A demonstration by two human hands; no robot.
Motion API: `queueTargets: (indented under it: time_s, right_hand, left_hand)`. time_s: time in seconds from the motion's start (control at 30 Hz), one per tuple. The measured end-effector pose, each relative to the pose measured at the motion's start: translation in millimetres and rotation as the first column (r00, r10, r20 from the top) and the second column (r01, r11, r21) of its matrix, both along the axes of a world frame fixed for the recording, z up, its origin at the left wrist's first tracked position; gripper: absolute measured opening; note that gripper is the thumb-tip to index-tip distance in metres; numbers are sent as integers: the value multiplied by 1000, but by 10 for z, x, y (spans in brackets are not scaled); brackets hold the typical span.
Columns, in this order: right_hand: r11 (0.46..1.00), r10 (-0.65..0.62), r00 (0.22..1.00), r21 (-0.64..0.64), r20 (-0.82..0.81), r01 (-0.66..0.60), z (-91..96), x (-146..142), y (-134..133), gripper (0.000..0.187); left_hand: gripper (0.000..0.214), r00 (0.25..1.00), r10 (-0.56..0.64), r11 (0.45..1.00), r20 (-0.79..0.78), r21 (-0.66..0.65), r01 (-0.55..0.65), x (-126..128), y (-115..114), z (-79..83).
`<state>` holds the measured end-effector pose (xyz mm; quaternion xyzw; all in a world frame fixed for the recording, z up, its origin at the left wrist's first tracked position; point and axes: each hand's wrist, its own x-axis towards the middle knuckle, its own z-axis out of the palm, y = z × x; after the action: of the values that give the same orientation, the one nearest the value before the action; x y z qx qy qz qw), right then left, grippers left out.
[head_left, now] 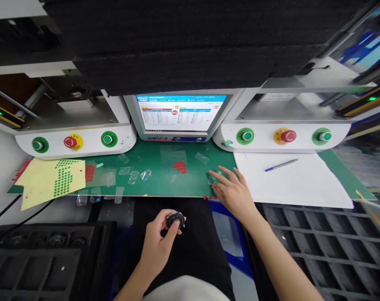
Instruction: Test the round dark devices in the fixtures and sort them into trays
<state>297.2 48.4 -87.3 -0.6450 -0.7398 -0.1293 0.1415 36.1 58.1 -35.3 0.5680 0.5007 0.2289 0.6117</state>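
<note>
My left hand is closed around a small round black part with a ring-shaped top, thumb pressed on its near side. It is held above my lap, in front of the bench edge. My right hand reaches over the green mat, fingers spread apart. Its thumb and forefinger are around a small clear film piece on the mat; I cannot tell whether they touch it. Red stickers lie left of that hand, and crumpled clear film lies farther left.
A screen showing a red NG mark stands behind the mat, between two machines with red stop buttons. A pen lies on white paper. Yellow sticker sheets lie left. Black compartment trays flank my lap.
</note>
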Motion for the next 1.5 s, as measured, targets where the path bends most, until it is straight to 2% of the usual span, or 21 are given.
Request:
queueTargets:
  time_s: [0.37, 0.6, 0.77, 0.87, 0.93, 1.03, 1.1, 1.17, 1.3, 1.5]
  right_hand:
    - [1000, -8, 998, -1, 68, 8, 41, -111, 64, 33]
    - [996, -84, 996, 6, -15, 84, 22, -54, 31, 30]
    - [990, -132, 989, 34, -65, 134, -6, -166, 6, 30]
    - [986, -142, 985, 74, -98, 149, 3, -211, 2, 34]
    - [975, -162, 977, 131, -138, 180, 51, -217, -20, 32]
    - [939, -180, 956, 248, -230, 237, 226, -262, -95, 22]
    - [920, -128, 945, 319, -301, 226, 404, -353, -168, 11]
    - [922, -38, 940, 350, -339, 164, 591, -488, -245, 8]
    - [942, 61, 945, 333, -320, 52, 824, -790, -377, 13]
    - [930, 156, 961, 361, -228, -65, 756, -1097, -467, 13]
  left_hand:
    - [23, 1000, -4, 1000, -1, 2, 4, 7, -27, 18]
    - [23, 1000, 30, 1000, 11, 3, -30, -52, -57, 26]
    - [22, 1000, 11, 1000, -4, 7, -10, -32, -59, 0]
    - [22, 999, 40, 999, 27, -17, -39, -16, -49, 4]
    - [24, 992, 86, 994, 92, -76, -79, -4, -41, 17]
    - [30, 959, 167, 963, 230, -247, -108, 23, -23, 53]
    - [34, 927, 219, 924, 304, -371, -97, 44, -9, 85]
    - [35, 904, 253, 894, 344, -441, -83, 66, 2, 115]
    - [40, 890, 254, 904, 378, -421, -79, 112, -19, 153]
    - [56, 858, 301, 927, 415, -339, -161, 181, -148, 157]
